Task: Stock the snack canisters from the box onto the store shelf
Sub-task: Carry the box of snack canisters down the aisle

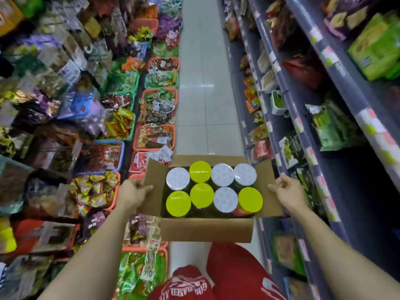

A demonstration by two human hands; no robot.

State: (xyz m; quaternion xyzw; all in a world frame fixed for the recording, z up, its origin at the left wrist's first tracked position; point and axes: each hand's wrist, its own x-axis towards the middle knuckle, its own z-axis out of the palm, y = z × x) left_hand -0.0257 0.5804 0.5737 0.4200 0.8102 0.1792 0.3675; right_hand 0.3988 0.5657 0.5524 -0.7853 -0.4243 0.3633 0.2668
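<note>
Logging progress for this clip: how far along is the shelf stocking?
Done: nothing visible; the open brown cardboard box holds eight canisters, four yellow-lidded and four white-lidded. In hand: left hand grips the left flap; right hand at the right flap. Left: shelving all eight.

The open brown box (205, 231) is matt, rough-looking corrugated cardboard, and the 8 round canister lids (200, 171) in it are smooth plastic, 4 glossy yellow-green and 4 white with a faint embossed pattern. The pale floor tiles (201, 87) shine glossily, the crinkled foil-like snack bags (95, 189) glint, and the red cloth garment (236, 276) looks matt.
</note>
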